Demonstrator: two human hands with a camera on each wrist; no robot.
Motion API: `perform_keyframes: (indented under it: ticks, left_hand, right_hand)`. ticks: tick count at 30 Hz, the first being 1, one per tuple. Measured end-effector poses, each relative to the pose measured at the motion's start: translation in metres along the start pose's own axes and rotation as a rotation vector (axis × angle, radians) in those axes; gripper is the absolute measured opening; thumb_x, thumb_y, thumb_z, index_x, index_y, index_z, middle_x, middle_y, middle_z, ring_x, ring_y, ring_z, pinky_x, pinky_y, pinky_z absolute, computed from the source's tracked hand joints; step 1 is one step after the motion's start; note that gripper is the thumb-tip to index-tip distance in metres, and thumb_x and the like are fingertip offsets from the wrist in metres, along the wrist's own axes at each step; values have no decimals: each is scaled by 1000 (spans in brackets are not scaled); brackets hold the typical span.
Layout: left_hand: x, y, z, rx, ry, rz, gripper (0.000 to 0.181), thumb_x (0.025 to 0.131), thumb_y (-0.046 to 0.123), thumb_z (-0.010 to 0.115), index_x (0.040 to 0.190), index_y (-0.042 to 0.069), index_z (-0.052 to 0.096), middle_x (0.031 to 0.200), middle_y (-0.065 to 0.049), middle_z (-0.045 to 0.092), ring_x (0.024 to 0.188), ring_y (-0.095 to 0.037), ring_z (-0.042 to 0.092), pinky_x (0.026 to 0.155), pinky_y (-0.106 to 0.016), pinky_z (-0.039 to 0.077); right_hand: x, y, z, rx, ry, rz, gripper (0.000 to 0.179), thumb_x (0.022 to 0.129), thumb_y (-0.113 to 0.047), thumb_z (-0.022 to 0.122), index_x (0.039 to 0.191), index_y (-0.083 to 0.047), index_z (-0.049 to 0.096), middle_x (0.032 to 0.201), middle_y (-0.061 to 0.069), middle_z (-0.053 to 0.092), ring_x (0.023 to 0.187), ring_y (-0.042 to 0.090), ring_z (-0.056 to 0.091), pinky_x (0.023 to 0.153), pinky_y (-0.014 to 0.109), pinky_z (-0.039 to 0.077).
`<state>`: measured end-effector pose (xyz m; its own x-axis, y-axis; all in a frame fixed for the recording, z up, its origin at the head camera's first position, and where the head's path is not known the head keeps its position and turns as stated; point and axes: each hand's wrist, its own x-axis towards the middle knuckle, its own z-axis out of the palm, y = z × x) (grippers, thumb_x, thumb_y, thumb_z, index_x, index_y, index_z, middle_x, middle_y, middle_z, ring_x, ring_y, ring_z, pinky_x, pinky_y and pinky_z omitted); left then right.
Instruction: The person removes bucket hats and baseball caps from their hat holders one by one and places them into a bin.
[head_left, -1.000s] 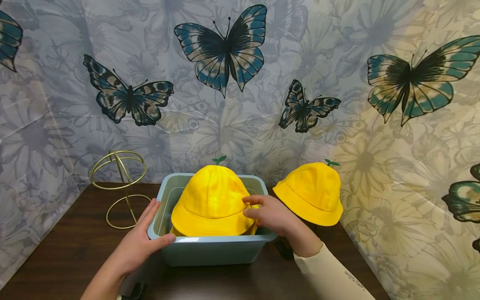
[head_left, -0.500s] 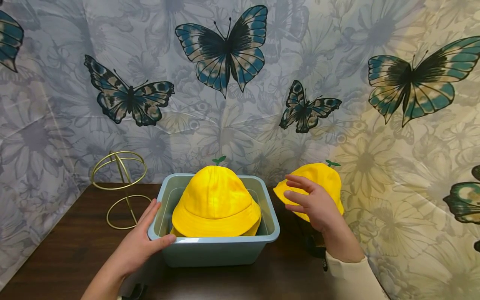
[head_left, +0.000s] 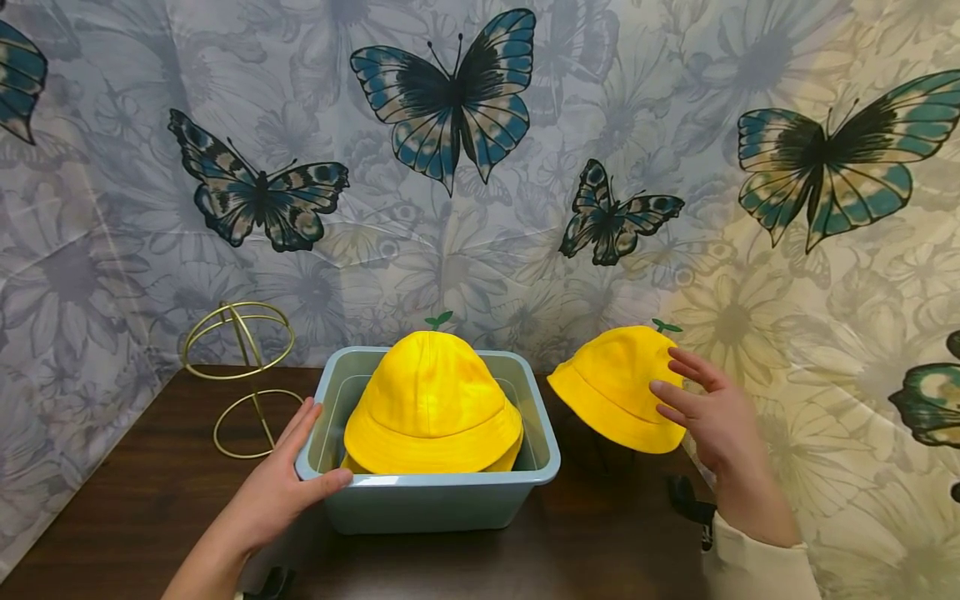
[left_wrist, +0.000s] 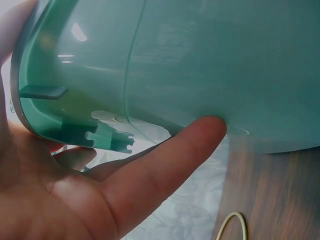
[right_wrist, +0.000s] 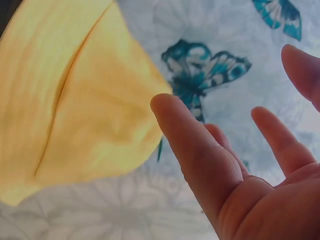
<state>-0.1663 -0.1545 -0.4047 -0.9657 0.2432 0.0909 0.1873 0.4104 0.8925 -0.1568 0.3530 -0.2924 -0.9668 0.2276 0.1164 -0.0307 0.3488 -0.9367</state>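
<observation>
In the head view a light blue plastic bin stands on the table. Inside it sits a yellow bucket hat with a green sprout on top; more yellow brim shows beneath. My left hand holds the bin's front left corner, thumb on the front rim, fingers along the side. The left wrist view has one of its fingers against the outer wall. A second yellow bucket hat, tilted, is right of the bin. Beside that hat my right hand has its fingers spread, holding nothing; whether a fingertip touches it, I cannot tell.
A gold wire stand with rings is left of the bin. The dark wooden table reaches back to a patterned butterfly cloth. What supports the second hat is mostly hidden.
My right hand has moved off the hat in the bin, passed in front of the second hat, and is now at that hat's right side. My left hand has not moved.
</observation>
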Motion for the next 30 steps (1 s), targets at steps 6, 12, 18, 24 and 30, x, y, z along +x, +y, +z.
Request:
perform_keyframes:
  ticks: [6,12,18,24,30]
  left_hand:
    - [0,1,0,10,-1,-8,102,88,39,76,161,8,12,166,-9,-4,145,-49,7,104,-73,18]
    - [1,-1,0,12,-2,-20,101,88,38,76,161,8,12,166,-9,-4,145,-48,7,105,-72,18]
    - [0,-1,1,23,-2,-16,101,88,37,76,161,8,13,166,-11,-3,145,-49,9,104,-72,21]
    - [1,-2,0,15,-3,-17,101,88,39,76,161,9,13,166,-8,-3,146,-47,8,105,-72,20]
    - [2,-2,0,1,2,-25,102,87,42,76,161,11,13,166,-5,-3,146,-46,7,105,-72,20]
  right_hand:
    - [4,11,-14,-55,54,12,79,93,-30,73,157,-10,32,155,28,25,88,-5,62,78,24,54]
    - [21,26,-28,-129,94,10,78,95,-28,71,158,-11,29,154,30,25,81,-3,64,75,24,55]
    - [42,45,-44,-117,74,-42,73,96,-24,69,158,-13,31,153,31,22,87,-9,58,74,22,55]
    - [58,56,-56,-181,21,-72,74,96,-28,69,158,-11,31,154,32,20,86,-10,59,74,23,55]
    - [69,62,-64,-204,-41,-75,76,96,-29,69,158,-9,29,155,32,20,88,-9,59,75,27,56]
